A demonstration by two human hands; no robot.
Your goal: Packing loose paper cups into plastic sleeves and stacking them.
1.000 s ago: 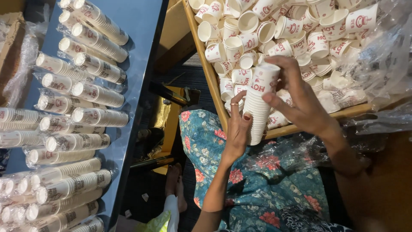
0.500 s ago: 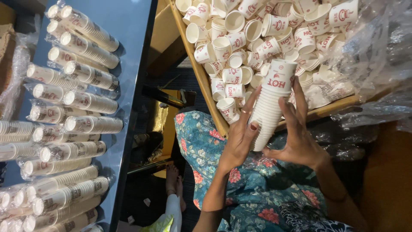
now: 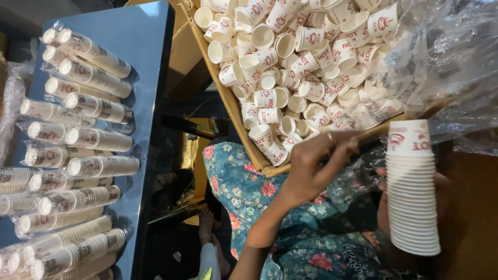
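My right hand (image 3: 383,210) grips a tall nested stack of white paper cups with red print (image 3: 412,192), held upright at the right; most of that hand is hidden behind the stack. My left hand (image 3: 311,171) reaches to the near rim of a cardboard carton (image 3: 228,106), fingers bunched together against the rim and the clear plastic film (image 3: 446,62) there. Whether it pinches the film is not visible. The carton is full of several loose cups (image 3: 290,62) of the same kind, lying in all directions.
A blue table (image 3: 148,52) at the left carries several plastic-wrapped sleeves of stacked cups (image 3: 88,137) lying in rows. Blue floral clothing (image 3: 244,189) covers my lap below the carton. A bare foot (image 3: 207,225) shows on the dark floor between table and lap.
The cup stack has moved right and down, away from the carton, and is now in my right hand alone. My left hand has let go of it and shifted to the carton's rim.
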